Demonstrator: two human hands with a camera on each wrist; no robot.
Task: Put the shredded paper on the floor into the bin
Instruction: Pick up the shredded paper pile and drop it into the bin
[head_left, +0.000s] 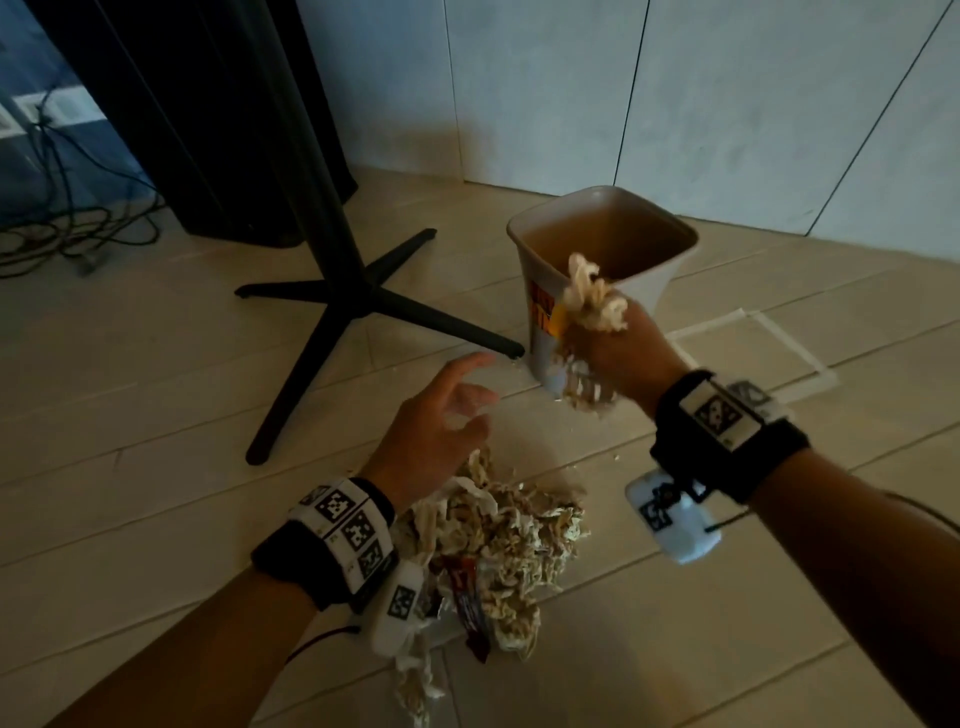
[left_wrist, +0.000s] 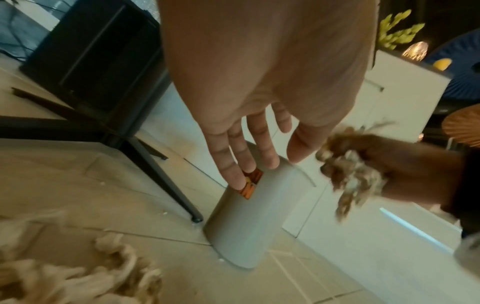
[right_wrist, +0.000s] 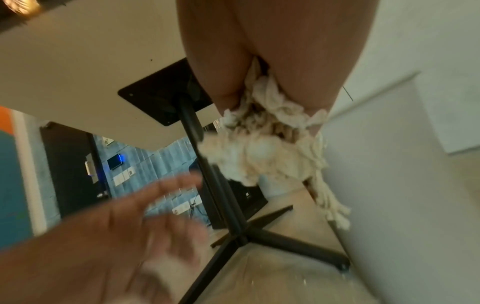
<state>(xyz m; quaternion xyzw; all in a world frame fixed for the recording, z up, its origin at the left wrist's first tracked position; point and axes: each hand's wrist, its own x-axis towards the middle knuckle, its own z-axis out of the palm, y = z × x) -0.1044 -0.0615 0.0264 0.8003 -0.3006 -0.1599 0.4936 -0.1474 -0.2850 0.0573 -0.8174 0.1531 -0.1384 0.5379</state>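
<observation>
Beside the bin (head_left: 602, 270), your right hand (head_left: 621, 358) clutches a shredded-paper clump (head_left: 592, 304) for dropping; your left hand (head_left: 441, 431), fingers spread and empty, seemingly reaches to steady it.

A black table leg (head_left: 332, 249) with four feet stands on the floor (head_left: 156, 374), near tangled wires (head_left: 67, 228).

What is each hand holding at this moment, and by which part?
The right hand grips a clump of shredded paper around its middle, strands sticking out above and below the fist. The left hand holds nothing.
</observation>
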